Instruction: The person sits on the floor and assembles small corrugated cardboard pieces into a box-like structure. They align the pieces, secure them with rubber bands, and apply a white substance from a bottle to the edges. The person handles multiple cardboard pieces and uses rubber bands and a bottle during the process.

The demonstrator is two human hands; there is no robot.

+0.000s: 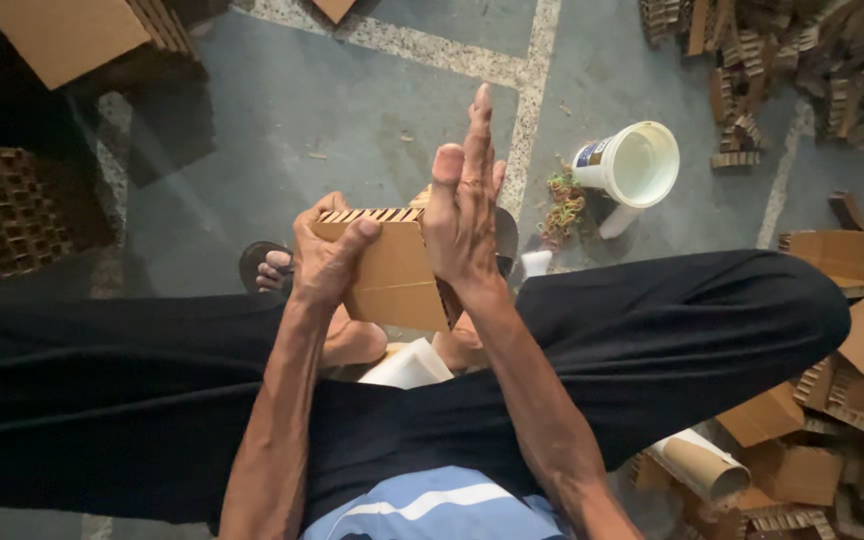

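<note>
I sit on the floor with my legs spread, in black trousers. My left hand grips the left edge of a stack of brown corrugated cardboard pieces, thumb across its front face. My right hand presses flat against the stack's right side, fingers straight and pointing away from me. The striped fluted edges of the stack face up.
A white plastic bucket lies tipped on the grey concrete floor, with a heap of coloured rubber bands beside it. Cardboard scraps pile at the top right and lower right. A cardboard tube lies by my right leg. Stacked honeycomb cardboard stands at left.
</note>
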